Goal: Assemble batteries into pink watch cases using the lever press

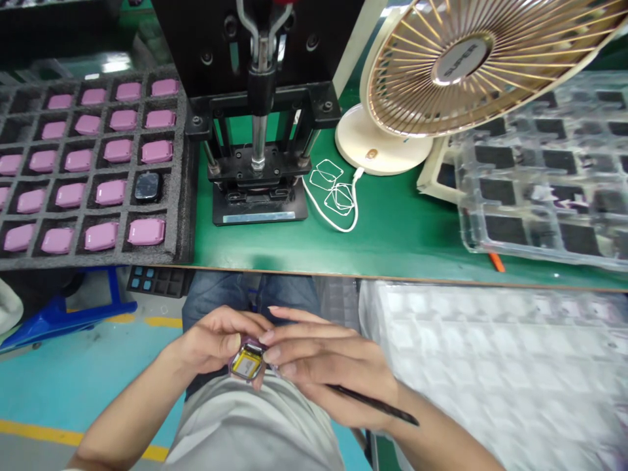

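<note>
My left hand [216,340] grips a small smartwatch case [246,362] over my lap, in front of the bench edge. The case is tilted, with its open inside facing up: a dark frame surrounds a yellow-edged part with a grey label. My right hand [333,363] has its fingertips at the right edge of the case. Across that palm lies a slim black tool [375,404], its rear end sticking out toward the wrist. The fingers cover its front end, so its kind does not show.
A foam tray [184,216] of pink watch cases, one black among them, sits on the left. A black hand press [260,163] stands mid-bench beside thin white frames [338,196] and a fan [397,147]. Clear plastic trays [473,239] lie right; more trays [441,366] are below.
</note>
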`<state>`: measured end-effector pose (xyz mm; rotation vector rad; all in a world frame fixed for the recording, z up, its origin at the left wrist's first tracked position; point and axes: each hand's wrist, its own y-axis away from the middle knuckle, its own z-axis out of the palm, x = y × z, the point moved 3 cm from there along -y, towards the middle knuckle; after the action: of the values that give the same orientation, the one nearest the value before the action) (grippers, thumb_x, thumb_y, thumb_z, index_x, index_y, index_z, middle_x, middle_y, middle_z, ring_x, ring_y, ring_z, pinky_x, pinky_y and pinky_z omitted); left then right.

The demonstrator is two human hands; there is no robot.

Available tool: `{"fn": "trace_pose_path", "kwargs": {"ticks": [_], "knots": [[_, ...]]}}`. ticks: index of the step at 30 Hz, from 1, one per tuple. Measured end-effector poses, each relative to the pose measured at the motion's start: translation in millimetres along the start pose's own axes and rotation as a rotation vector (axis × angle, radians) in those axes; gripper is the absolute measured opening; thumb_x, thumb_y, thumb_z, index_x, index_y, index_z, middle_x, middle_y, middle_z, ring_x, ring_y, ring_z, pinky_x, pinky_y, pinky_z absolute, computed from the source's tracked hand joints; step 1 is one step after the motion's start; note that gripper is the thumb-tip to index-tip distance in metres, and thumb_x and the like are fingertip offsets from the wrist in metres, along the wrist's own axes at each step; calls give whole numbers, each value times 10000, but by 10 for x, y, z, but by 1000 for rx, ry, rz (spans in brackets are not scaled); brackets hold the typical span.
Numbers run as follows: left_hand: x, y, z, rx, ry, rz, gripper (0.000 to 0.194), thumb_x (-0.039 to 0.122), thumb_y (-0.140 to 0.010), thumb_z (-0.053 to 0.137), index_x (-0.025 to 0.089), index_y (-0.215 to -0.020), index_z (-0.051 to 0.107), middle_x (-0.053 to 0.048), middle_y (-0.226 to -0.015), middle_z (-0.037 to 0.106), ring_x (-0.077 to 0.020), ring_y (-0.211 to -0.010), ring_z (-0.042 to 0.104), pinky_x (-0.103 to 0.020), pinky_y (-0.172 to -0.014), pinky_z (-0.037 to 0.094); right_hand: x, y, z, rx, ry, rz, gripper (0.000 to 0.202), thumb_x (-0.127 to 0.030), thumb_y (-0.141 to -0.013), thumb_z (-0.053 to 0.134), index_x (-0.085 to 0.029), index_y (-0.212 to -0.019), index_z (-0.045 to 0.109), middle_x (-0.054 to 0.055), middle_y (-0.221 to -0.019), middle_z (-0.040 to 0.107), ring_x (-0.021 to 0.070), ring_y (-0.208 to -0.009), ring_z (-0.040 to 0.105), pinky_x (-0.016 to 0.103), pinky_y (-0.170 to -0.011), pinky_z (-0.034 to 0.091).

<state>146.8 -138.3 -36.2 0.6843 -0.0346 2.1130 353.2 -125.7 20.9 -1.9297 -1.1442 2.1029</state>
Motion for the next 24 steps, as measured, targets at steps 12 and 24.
{"fn": "trace_pose_path", "kwargs": {"ticks": [12,24], "knots": [[-7,-19,0,37,-11,-1,342,421,-891,804,164,-1110,854,-150,-1185,695,-255,-767,791,-312,-634,625,46,88,67,55,56,-13,242,-62,-1009,688,-157,-1229,719,105,-1109,830,270,-1183,766,580,-1160,557],[4,-5,2,41,-21,-9,345,417,-877,816,160,-1104,857,-143,-1169,688,-243,-775,778,-334,-659,647,22,34,28,31,1,-3,235,-57,-1004,695,-151,-1219,714,135,-1121,825,289,-1188,763,592,-1148,565]]}}
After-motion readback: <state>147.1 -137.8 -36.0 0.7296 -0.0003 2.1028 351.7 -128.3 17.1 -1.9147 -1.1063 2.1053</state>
